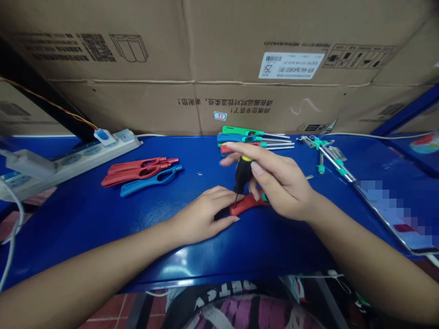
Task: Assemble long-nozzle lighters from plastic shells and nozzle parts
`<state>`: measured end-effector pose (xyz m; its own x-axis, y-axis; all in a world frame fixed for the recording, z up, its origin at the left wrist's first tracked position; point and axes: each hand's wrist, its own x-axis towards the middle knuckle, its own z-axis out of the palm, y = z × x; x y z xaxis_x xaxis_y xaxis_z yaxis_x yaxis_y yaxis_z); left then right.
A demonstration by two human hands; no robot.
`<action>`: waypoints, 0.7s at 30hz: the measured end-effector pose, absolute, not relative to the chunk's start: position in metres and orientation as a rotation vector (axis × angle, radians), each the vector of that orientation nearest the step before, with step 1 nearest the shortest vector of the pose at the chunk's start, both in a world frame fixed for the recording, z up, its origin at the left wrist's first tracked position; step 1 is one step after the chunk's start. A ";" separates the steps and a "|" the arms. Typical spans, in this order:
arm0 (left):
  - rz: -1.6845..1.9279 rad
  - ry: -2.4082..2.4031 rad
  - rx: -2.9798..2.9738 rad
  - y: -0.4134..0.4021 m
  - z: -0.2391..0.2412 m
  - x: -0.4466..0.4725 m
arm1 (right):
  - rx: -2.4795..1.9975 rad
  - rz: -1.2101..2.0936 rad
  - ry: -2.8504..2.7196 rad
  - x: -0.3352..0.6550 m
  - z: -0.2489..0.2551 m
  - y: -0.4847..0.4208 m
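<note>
My right hand [277, 183] is closed round a small screwdriver [243, 173] with a black and yellow handle, held upright with its tip down on a red lighter body [245, 205]. My left hand [206, 214] lies on the blue table [103, 219], fingers pressed on the left end of that red lighter body, holding it down. Part of the red piece is hidden under both hands.
Red and blue plastic shells [140, 173] lie at the left. Finished long lighters [254, 139] in green, blue and red are stacked at the back. Metal lighter innards [325, 153] lie at the right, beside a phone [398, 210]. A power strip [68, 160] sits far left; cardboard boxes [219, 64] stand behind.
</note>
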<state>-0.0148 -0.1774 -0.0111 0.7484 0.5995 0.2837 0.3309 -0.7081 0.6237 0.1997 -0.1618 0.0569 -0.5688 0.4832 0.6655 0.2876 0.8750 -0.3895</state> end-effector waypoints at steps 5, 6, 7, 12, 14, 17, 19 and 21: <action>0.679 0.694 2.416 -0.178 -0.012 -0.015 | -0.511 -0.029 -2.162 0.200 0.058 -0.162; 0.679 0.689 2.415 -0.178 -0.012 -0.015 | -0.528 -0.059 -2.172 0.199 0.057 -0.162; 0.673 0.684 2.411 -0.177 -0.012 -0.015 | -0.550 -0.017 -2.191 0.199 0.057 -0.162; 0.680 0.690 2.398 -0.177 -0.012 -0.015 | -0.550 0.289 -2.166 0.195 0.054 -0.161; 0.706 0.697 2.401 -0.177 -0.013 -0.015 | -0.528 0.098 -2.157 0.196 0.053 -0.161; 0.702 0.686 2.396 -0.177 -0.012 -0.015 | -0.550 0.068 -2.187 0.197 0.056 -0.162; 0.679 0.683 2.397 -0.177 -0.012 -0.015 | -0.557 0.289 -2.203 0.197 0.059 -0.164; 0.675 0.684 2.405 -0.177 -0.012 -0.015 | -0.514 0.397 -2.195 0.197 0.060 -0.165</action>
<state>-0.0152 -0.1774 -0.0115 0.7453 0.5905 0.3095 0.3174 -0.7225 0.6143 0.1974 -0.1649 0.0604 -0.5745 0.4878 0.6573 0.2268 0.8665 -0.4447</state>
